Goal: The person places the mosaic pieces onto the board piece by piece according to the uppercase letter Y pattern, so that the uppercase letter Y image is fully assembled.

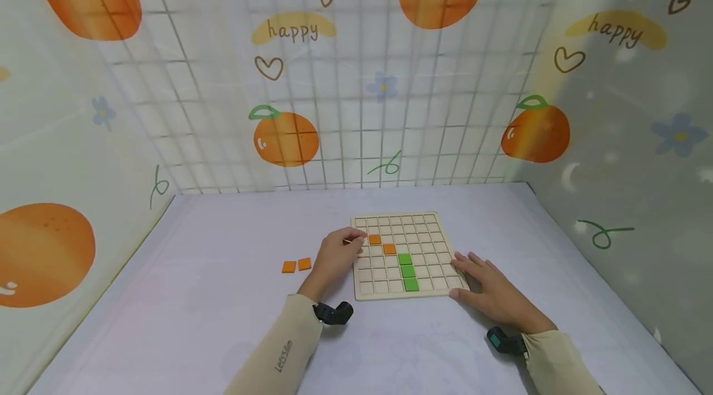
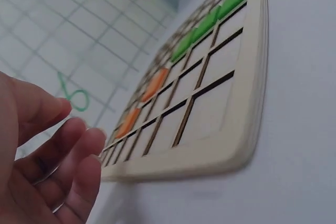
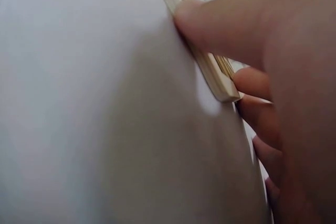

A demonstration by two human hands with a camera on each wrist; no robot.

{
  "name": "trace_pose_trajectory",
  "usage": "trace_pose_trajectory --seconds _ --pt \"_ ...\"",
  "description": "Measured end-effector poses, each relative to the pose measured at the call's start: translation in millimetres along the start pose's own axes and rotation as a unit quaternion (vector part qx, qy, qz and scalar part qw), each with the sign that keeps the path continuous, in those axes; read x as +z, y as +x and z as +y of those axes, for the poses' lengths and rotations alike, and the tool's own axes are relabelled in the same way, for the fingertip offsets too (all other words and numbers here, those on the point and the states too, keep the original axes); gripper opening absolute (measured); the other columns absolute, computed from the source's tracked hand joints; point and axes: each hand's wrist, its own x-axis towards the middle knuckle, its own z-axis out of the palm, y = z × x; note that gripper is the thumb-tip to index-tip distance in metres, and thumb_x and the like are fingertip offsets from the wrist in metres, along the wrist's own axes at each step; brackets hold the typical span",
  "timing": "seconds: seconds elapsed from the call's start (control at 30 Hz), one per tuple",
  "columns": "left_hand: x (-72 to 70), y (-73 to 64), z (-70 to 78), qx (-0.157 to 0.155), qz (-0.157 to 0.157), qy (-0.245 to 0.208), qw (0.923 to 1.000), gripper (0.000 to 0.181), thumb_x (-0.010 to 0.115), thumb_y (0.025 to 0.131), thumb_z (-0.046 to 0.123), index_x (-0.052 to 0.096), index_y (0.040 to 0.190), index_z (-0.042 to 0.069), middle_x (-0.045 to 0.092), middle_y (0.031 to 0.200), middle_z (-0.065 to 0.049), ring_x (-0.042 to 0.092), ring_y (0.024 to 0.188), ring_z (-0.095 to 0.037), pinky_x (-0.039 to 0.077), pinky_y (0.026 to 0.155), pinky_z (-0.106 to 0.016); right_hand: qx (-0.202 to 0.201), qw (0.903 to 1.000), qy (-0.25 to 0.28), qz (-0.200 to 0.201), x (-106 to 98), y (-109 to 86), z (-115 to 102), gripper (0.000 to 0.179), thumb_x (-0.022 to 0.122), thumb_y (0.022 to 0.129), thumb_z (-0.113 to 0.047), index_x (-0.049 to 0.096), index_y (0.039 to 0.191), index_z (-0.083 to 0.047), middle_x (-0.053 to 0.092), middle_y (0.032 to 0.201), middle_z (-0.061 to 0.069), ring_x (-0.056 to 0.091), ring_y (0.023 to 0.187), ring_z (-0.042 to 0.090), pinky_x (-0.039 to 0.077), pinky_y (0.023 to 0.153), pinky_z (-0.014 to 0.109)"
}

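A pale wooden grid board [image 1: 395, 297] lies flat on the table. Two orange square tiles [image 1: 389, 249] and a column of three green tiles [image 1: 408, 271] sit in its cells. My left hand [image 1: 336, 259] is at the board's left edge, near the upper orange tile. In the left wrist view its thumb and bent fingers [image 2: 86, 145] stand slightly apart, and no tile shows between them. My right hand [image 1: 490, 290] holds the board's near right corner, its thumb [image 3: 210, 22] on the front edge and fingers along the right side.
Two loose orange tiles [image 1: 296, 265] lie on the white table left of my left hand. A white wire grid [image 1: 356, 135] behind a fruit-printed sheet stands at the back. Printed sheets also hang on both sides. Each wrist wears a black camera [image 1: 334, 313].
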Motion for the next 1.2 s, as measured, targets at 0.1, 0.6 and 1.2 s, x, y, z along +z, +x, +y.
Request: trace_pose_trajectory --seconds 0.1,0.6,1.2 --pt "-9.8 -11.4 0.6 0.007 0.006 -0.011 0.9999 0.023 0.062 0.1 0.024 0.072 0.117 0.013 0.068 0.102 -0.004 0.066 0.089 -0.018 0.052 0.077 -0.034 -0.007 1.0 -0.002 0.003 1 0.1 2 0.08 0.07 0.087 -0.058 0.05 0.147 -0.008 0.036 0.158 0.012 0.018 0.149 0.041 0.01 0.116 0.061" --pt "-58.5 -42.0 -5.4 -0.026 0.058 -0.049 0.9968 0.024 0.059 0.1 0.018 0.071 0.118 0.007 0.071 0.102 -0.011 0.067 0.088 -0.02 0.055 0.077 -0.035 -0.023 0.9997 0.0 0.006 -1 -1.0 2 0.075 0.072 0.088 -0.05 0.051 0.145 -0.005 0.038 0.156 0.016 0.02 0.147 0.043 0.011 0.116 0.062" --pt "-115.1 -46.7 -47.4 -0.078 0.099 -0.072 0.9894 0.033 0.055 0.104 0.026 0.063 0.13 0.007 0.066 0.117 -0.015 0.063 0.101 -0.026 0.055 0.085 -0.032 -0.034 0.9994 0.007 0.008 1 0.8 5 0.075 0.071 0.089 -0.051 0.05 0.145 -0.005 0.038 0.157 0.015 0.019 0.148 0.042 0.011 0.116 0.061"
